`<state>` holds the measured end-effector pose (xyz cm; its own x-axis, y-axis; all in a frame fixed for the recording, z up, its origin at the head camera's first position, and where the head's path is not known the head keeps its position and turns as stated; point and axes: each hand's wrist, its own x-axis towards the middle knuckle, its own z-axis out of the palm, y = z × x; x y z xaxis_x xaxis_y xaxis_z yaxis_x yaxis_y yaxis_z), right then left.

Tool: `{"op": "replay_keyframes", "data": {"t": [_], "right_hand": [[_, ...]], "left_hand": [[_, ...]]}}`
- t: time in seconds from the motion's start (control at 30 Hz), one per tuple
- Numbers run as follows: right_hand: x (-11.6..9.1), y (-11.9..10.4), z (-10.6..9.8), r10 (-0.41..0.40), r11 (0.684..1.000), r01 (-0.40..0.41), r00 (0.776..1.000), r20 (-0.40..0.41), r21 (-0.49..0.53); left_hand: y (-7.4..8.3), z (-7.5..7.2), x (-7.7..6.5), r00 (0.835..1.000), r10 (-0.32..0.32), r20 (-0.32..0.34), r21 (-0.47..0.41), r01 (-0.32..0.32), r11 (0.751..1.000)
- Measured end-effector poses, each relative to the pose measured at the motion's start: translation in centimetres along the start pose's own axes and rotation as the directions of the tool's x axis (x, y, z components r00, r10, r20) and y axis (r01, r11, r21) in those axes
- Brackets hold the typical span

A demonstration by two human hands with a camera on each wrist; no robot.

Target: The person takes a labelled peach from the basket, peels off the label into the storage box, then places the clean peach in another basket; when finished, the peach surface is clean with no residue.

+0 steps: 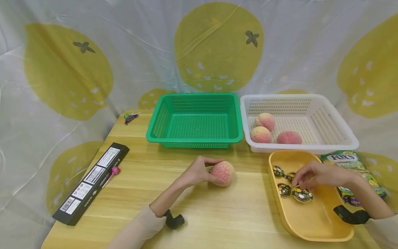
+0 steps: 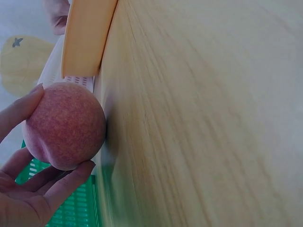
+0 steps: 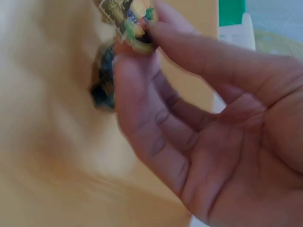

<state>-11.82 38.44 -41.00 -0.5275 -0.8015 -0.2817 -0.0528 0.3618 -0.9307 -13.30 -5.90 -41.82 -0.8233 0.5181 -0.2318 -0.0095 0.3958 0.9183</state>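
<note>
On the wooden table, my left hand (image 1: 199, 172) holds a pink and yellow peach (image 1: 224, 174), thumb on one side and fingers on the other. The left wrist view shows the peach (image 2: 66, 125) close up, resting at the tabletop. Over the orange tray (image 1: 323, 221) is my right hand (image 1: 321, 174). Its thumb and fingertips pinch a small wrapped candy (image 3: 135, 23) with a gold and black, fruit-printed wrapper. Several similar round candies (image 1: 284, 190) lie in the tray; another dark candy (image 3: 103, 78) appears blurred below the hand.
A green basket (image 1: 194, 141) stands at the back, beside a white basket (image 1: 337, 140) with three peaches (image 1: 261, 135). Candy bags (image 1: 345, 157) lie right of the tray. At left are a long black box (image 1: 93, 183), a pink lollipop (image 1: 115, 170) and small sweets (image 1: 131, 118).
</note>
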Motion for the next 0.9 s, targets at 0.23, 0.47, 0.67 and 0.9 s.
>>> {"op": "replay_keyframes", "data": {"t": [0.23, 0.47, 0.67, 0.9], "right_hand": [[0.1, -0.1, 0.6, 0.033, 0.986, -0.036, 0.999, -0.023, -0.162], [-3.1, -2.7, -1.9, 0.104, 0.892, -0.209, 0.958, -0.269, -0.401], [-6.2, -3.3, -6.3, 0.02, 0.872, -0.361, 0.701, -0.713, -0.331], [-7.8, -0.3, -10.2, 0.191, 0.792, -0.553, 0.628, -0.755, -0.26]], "left_hand": [[-0.1, -0.1, 0.0, 1.0, 0.005, -0.001, 0.01, -0.005, 1.0], [-0.1, -0.1, 0.1, 1.0, -0.007, 0.008, 0.0, 0.007, 1.0], [-0.1, 0.0, 0.3, 0.999, 0.015, 0.034, 0.013, -0.015, 1.0], [-0.4, 0.3, 0.2, 0.998, 0.024, 0.05, 0.017, -0.025, 1.0]]}}
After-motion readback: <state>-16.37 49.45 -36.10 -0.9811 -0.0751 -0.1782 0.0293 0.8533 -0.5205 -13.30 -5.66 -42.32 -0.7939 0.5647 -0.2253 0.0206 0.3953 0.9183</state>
